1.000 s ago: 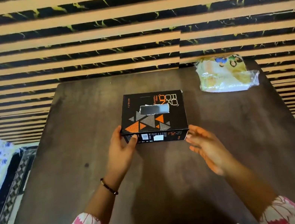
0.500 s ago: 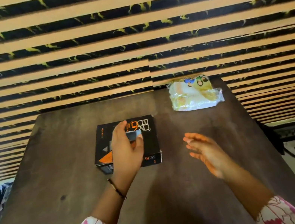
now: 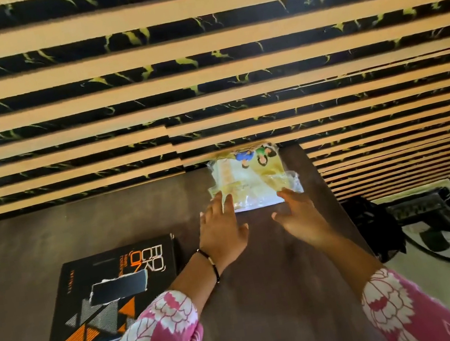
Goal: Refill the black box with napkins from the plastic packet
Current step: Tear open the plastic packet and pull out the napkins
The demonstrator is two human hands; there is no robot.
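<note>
The black box (image 3: pixel 113 295), printed with orange and grey triangles, lies flat on the dark wooden table (image 3: pixel 270 297) at the left, a torn rectangular slot in its top. The plastic packet (image 3: pixel 249 178) of yellowish napkins lies at the table's far edge against the wall. My left hand (image 3: pixel 222 228) reaches forward with spread fingers, fingertips touching the packet's near left corner. My right hand (image 3: pixel 300 214) is open too, its fingertips at the packet's near right edge. Neither hand holds anything.
A striped black-and-tan wall (image 3: pixel 202 84) rises directly behind the table. The table's right edge drops to a floor with a dark patterned rug (image 3: pixel 437 223) and a black object.
My left hand has left the black box, and both hands have moved forward to the packet. The view has swung right, so the box now sits at the left.
</note>
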